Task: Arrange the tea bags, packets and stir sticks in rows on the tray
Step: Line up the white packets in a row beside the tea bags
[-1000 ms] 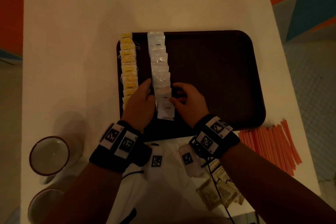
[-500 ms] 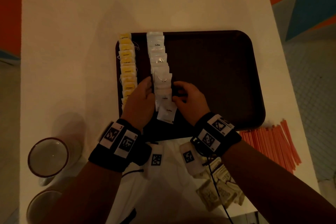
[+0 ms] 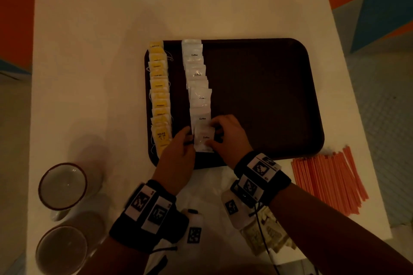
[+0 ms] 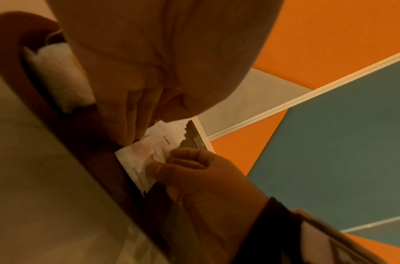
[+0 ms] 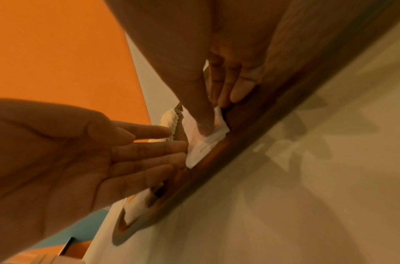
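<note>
A dark brown tray (image 3: 263, 100) holds a row of yellow tea bags (image 3: 159, 98) along its left edge and beside it a row of overlapping white coffee packets (image 3: 197, 87). Both hands are at the near end of the white row, on the nearest coffee packet (image 3: 203, 140). My left hand (image 3: 186, 138) lays straight fingers (image 5: 149, 148) against the packet's left edge. My right hand (image 3: 214, 134) pinches its right side, with the thumb (image 5: 202, 125) on top. Orange stir sticks (image 3: 330, 183) lie on the table to the right of the tray.
Two mugs (image 3: 62, 185) (image 3: 60, 250) stand at the near left of the white table (image 3: 89, 73). Pale brown packets (image 3: 266, 236) lie in a loose pile under my right forearm. The tray's right half is bare.
Both hands have slid towards me along the white row, from the packets above onto the nearest one. The near end of the row now lies straighter.
</note>
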`<state>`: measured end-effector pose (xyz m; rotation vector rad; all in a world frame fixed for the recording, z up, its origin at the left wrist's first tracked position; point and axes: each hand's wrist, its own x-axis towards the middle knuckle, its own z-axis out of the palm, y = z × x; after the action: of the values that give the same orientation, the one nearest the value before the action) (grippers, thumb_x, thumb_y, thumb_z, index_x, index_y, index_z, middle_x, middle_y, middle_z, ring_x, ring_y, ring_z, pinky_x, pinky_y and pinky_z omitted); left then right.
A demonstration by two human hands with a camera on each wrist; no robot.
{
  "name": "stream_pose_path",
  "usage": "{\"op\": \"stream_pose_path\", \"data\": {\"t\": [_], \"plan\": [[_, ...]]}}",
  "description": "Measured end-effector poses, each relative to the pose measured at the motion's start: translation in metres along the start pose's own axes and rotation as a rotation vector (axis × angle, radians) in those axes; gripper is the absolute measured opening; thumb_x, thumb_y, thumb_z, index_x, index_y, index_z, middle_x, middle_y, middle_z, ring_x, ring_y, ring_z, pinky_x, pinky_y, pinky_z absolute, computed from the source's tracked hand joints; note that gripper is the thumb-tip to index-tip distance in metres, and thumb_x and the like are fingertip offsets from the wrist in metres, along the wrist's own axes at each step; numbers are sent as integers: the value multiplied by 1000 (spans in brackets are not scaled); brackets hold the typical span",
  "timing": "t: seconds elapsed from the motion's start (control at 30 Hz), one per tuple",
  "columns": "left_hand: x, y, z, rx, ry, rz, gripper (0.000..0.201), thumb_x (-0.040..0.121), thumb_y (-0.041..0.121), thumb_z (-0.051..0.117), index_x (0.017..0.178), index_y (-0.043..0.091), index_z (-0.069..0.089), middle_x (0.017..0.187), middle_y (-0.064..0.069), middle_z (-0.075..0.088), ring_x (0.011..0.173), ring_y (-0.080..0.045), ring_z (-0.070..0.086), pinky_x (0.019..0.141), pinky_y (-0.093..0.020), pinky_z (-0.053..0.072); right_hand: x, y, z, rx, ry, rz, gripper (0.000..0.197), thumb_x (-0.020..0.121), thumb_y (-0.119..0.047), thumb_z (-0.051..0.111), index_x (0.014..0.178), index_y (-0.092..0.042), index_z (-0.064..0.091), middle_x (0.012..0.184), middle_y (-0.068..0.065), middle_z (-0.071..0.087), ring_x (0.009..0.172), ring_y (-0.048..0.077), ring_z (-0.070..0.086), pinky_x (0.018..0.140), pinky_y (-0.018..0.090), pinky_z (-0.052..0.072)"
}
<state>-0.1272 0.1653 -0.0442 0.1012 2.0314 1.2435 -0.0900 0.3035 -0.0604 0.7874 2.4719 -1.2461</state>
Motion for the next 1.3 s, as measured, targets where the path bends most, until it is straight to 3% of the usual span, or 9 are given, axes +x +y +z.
{"op": "stream_pose_path", "data": {"t": [0.07, 0.27, 0.5, 0.7, 0.77, 0.93, 1.07, 1.17, 1.3], "plan": [[-1, -1, 0, -45, 8, -16, 44, 94, 1, 38, 137, 13, 34, 116, 2, 51, 100, -5, 49, 70, 1, 41, -3, 0, 3, 36, 25, -13, 38, 76, -7, 70, 109, -17, 53, 123, 0, 42, 105, 8, 47, 90, 16, 42], [1, -5, -2, -90, 25, -40, 45, 94, 1, 38, 137, 13, 34, 121, 0, 52, 117, -17, 50, 101, -32, 40, -10, 2, 9, 129, 71, -23, 34, 76, -6, 70, 105, -17, 55, 122, -3, 42, 104, 3, 46, 69, -2, 42], [4, -3, -7, -65, 36, -13, 45, 94, 1, 38, 136, 14, 37, 135, -7, 48, 124, -18, 46, 99, -23, 35, -12, 5, 4, 103, 89, -28, 29, 78, -12, 69, 103, -17, 57, 119, -3, 45, 103, 3, 47, 92, 15, 43], [18, 16, -8, -45, 51, 128, 38, 94, -3, 36, 129, 10, 45, 103, 17, 47, 92, 6, 45, 68, 9, 33, 3, -2, -9, 213, 31, -3, 36, 89, -7, 53, 123, -16, 49, 130, 3, 50, 114, 6, 47, 94, 18, 40], [25, 17, -8, -43, 30, 156, 37, 94, -1, 36, 125, 14, 49, 105, 14, 54, 90, 11, 50, 72, 5, 37, 7, -4, -9, 208, 9, -1, 37, 89, -6, 50, 125, -15, 49, 130, 4, 51, 114, 9, 49, 92, 16, 40], [35, 21, -13, 32, 41, 166, 38, 93, -1, 35, 126, 13, 48, 109, 7, 51, 101, -6, 48, 83, -9, 39, 15, -7, -13, 173, 60, -36, 39, 89, -1, 48, 126, -13, 49, 132, 6, 49, 117, 10, 47, 93, 13, 37], [51, 32, -18, 28, 22, 169, 38, 93, 1, 35, 125, 13, 50, 104, 10, 55, 94, -7, 53, 85, -16, 41, 28, -11, -13, 185, 38, -81, 49, 88, 2, 47, 134, -14, 43, 141, 6, 44, 129, 17, 42, 108, 30, 36], [62, 28, -17, 12, -28, 182, 40, 92, 4, 35, 126, 16, 52, 117, -2, 61, 103, -14, 58, 94, -30, 48, 35, -12, -13, 171, 38, -82, 50, 88, 1, 46, 136, -14, 41, 143, 7, 42, 131, 17, 40, 111, 34, 35], [63, 22, -15, -15, -52, 190, 36, 93, 8, 38, 122, 23, 54, 115, 0, 63, 100, -9, 60, 89, -23, 50, 38, -10, -14, 168, 27, -81, 51, 88, 0, 46, 136, -17, 42, 144, 4, 41, 133, 15, 37, 112, 30, 32]]}}
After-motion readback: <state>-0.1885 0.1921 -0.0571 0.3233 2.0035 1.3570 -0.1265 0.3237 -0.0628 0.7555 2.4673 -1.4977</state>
